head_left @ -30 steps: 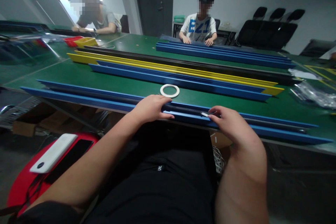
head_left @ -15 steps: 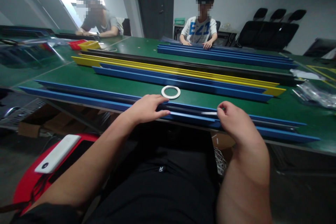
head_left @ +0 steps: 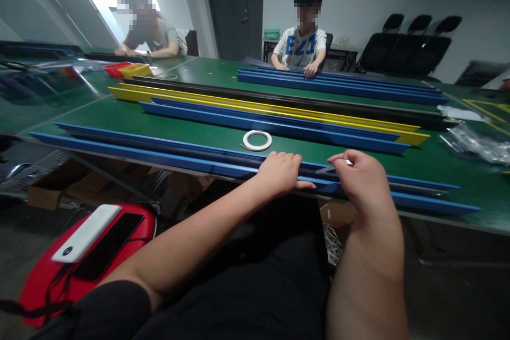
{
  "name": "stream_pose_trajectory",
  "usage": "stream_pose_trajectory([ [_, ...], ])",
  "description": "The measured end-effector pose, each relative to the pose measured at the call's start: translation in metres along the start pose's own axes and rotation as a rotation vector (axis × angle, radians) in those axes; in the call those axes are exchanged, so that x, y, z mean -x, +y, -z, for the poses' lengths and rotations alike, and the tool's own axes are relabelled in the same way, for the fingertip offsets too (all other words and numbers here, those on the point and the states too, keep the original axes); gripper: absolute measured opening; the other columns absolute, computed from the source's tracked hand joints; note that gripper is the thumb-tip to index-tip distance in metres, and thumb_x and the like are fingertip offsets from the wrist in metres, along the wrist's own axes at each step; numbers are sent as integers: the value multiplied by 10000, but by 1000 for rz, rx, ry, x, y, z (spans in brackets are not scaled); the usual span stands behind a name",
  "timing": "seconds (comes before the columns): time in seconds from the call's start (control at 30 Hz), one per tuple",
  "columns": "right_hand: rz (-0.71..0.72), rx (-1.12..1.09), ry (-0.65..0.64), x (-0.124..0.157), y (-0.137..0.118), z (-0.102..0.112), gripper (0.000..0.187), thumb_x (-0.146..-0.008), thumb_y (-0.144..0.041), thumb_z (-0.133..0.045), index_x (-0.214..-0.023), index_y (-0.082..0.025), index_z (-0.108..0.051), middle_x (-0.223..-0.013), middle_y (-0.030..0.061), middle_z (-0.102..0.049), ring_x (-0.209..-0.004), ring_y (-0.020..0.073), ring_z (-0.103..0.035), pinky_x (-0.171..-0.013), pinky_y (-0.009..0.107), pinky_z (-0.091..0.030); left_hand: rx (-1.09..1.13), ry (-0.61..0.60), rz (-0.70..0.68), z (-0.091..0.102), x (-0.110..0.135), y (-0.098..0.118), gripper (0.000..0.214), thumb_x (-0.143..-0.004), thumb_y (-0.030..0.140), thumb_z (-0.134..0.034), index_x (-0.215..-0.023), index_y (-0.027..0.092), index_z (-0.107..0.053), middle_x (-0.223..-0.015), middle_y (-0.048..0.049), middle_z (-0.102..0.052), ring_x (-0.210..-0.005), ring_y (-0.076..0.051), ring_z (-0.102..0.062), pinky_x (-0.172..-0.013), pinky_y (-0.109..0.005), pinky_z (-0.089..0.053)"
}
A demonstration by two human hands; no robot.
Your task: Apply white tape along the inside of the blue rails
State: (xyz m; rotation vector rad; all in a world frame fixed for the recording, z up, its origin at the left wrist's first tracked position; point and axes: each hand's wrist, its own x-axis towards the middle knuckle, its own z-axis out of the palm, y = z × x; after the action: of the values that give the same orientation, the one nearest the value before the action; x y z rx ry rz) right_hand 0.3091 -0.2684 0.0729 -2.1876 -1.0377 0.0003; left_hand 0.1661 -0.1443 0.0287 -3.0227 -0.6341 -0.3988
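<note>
A long blue rail [head_left: 139, 150] with a dark strip along it lies at the near edge of the green table [head_left: 191, 130]. My left hand [head_left: 281, 172] rests on the rail, fingers curled over it. My right hand [head_left: 360, 178] is just to its right, thumb and fingers pinched on the end of a thin white tape strip [head_left: 338, 166] lifted off the rail. A white tape roll [head_left: 257, 140] lies on the table just beyond my left hand.
More blue, yellow [head_left: 258, 107] and black rails lie across the table's middle. Two other people sit at the far side, one with hands on blue rails [head_left: 338, 85]. Plastic bags [head_left: 478, 143] lie at right. Red and yellow bins [head_left: 127, 69] are far left. A red seat with phones [head_left: 85, 247] stands lower left.
My left hand has slid right along the rail to sit close beside my right hand. My right hand has lifted the white strip's end slightly.
</note>
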Motion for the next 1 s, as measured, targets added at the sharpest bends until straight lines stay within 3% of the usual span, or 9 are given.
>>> stream_pose_trajectory([
  [0.17,-90,33,174,-3,8,-1,225,-833,-415,-517,-729,-219,-557,-652,7,-582,-578,149,-454,-566,276,-290,-13,41,-20,-1,0,-6,748,-788,831,-386,-1064,162,-576,-987,-119,-670,-961,-294,-632,-835,-393,-423],
  [0.23,-67,64,109,-5,9,-1,235,-841,-442,-528,-863,-219,-600,-737,32,-632,-622,165,-505,-589,277,-320,-2,28,-26,0,1,-8,754,-777,839,-390,-1053,165,-586,-980,-120,-676,-950,-298,-637,-818,-394,-431],
  [0.33,5,128,-87,-6,12,-5,291,-851,-467,-536,-970,-225,-646,-788,57,-675,-678,195,-570,-614,285,-356,14,-5,-22,5,4,-14,762,-770,843,-400,-1058,168,-602,-987,-122,-684,-952,-304,-643,-819,-395,-441],
  [0.47,124,257,-254,-6,15,-8,312,-873,-503,-523,-872,-260,-718,-746,51,-697,-696,199,-598,-621,288,-365,20,-47,11,14,18,-33,728,-764,805,-490,-1119,180,-605,-1022,-128,-691,-999,-303,-640,-869,-390,-440],
  [0.67,166,305,-392,0,11,-8,324,-838,-546,-577,-840,-270,-746,-704,42,-692,-691,191,-611,-605,278,-363,-1,-90,75,28,52,-85,727,-751,774,-553,-1224,223,-582,-1170,-116,-677,-1084,-308,-626,-913,-388,-445],
  [0.83,175,333,-392,1,10,-11,245,-814,-485,-620,-775,-255,-694,-724,24,-683,-642,166,-575,-568,267,-331,-12,-99,103,34,72,-122,764,-761,770,-542,-1281,212,-572,-1247,-114,-656,-1137,-307,-603,-962,-397,-432],
  [1.0,194,310,-371,1,12,-13,248,-802,-487,-641,-870,-259,-709,-775,32,-694,-661,168,-585,-568,271,-336,-7,-112,118,35,77,-131,761,-761,756,-556,-1295,213,-571,-1270,-114,-647,-1151,-310,-597,-978,-402,-430],
])
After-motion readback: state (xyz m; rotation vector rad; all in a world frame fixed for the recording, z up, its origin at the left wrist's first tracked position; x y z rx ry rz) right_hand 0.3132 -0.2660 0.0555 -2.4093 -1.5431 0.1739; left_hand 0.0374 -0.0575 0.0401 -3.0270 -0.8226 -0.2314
